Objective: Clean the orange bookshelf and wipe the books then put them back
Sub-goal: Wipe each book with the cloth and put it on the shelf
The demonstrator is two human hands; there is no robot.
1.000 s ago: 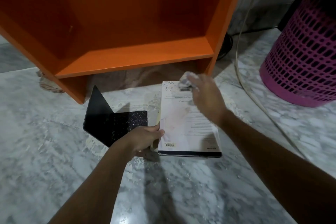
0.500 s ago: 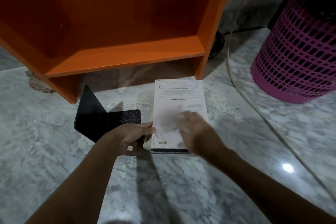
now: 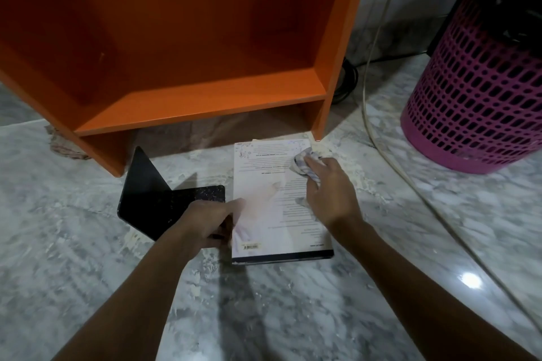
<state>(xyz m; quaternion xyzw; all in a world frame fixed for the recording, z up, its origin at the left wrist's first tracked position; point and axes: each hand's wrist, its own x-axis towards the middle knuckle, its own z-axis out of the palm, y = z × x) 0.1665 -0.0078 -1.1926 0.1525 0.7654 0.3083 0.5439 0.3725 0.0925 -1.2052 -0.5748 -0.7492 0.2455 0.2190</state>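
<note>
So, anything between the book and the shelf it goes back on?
Nothing visible. The book lies flat just in front of the orange bookshelf, whose visible compartment shows nothing inside. The black bookend sits left of it, off that path. The right hand presses a cloth on the book; the left hand holds its edge.

1. My one view rides on my head and looks forward and steeply down at the marble floor [image 3: 88,272]. It is near enough that both my forearms run in from the bottom edge.
2. It faces the orange bookshelf [image 3: 205,102] head-on, and the frame cuts off the shelf's top.
3. Near the middle sit my left hand [image 3: 208,223], gripping the book [image 3: 272,184], and my right hand [image 3: 331,193], holding the cloth [image 3: 302,163].
4. The wide lens bends the edges, so the pink basket [image 3: 475,102] looks tilted at far right.
</note>
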